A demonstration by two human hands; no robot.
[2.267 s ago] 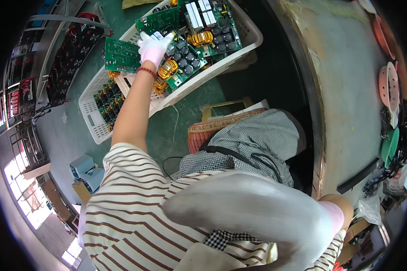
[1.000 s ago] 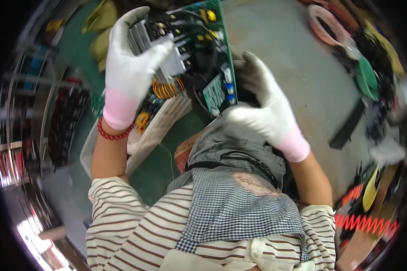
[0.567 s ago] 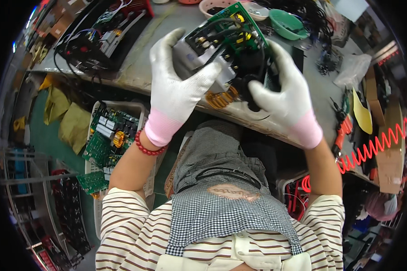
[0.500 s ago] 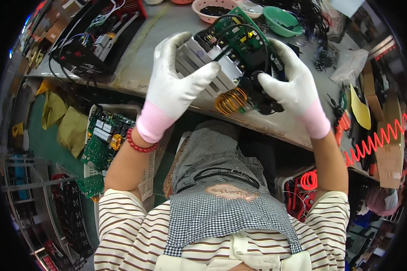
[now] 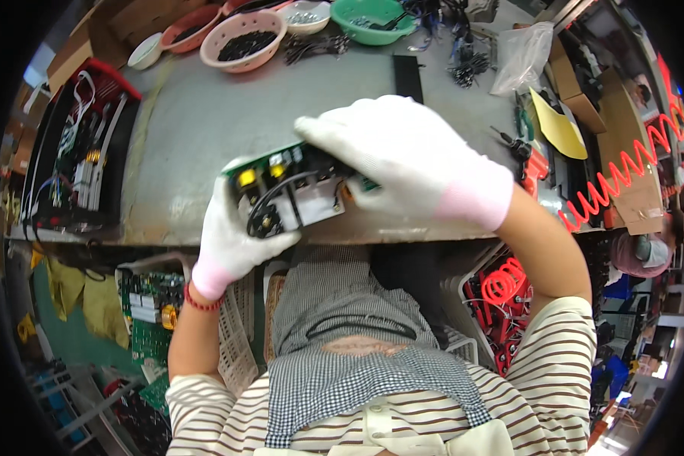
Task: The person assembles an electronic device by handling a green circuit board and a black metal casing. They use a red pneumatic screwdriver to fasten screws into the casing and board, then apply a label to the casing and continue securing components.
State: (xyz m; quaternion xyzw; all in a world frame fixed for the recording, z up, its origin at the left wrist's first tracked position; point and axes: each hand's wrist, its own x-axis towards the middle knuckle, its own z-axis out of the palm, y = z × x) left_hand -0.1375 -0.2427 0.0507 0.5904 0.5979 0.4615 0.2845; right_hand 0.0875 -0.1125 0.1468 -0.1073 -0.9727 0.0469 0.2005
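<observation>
Over the near edge of the workbench [image 5: 205,137] I hold a green circuit board [image 5: 315,204] with silver heat sinks, yellow parts and a black cable. My left hand [image 5: 232,228], in a white glove with a pink cuff, grips its left end, thumb along the near side. Across its right end lies my right hand [image 5: 403,156], gloved alike, its back turned up and its fingers wrapped over the far edge. It hides much of that end of the board.
Along the back stand a pink basket [image 5: 270,61] of black parts, a green basket [image 5: 340,34] and smaller bowls. An opened red-and-black case [image 5: 61,213] stands left. At right are a red-handled power tool [image 5: 536,169], coiled red hose [image 5: 619,178] and plastic bag [image 5: 526,57]. More boards fill a crate [image 5: 148,304] below.
The board has come lower and left and is turned, so its heat sinks now face nearer me. My right hand has swung over its top. The view has shifted too.
</observation>
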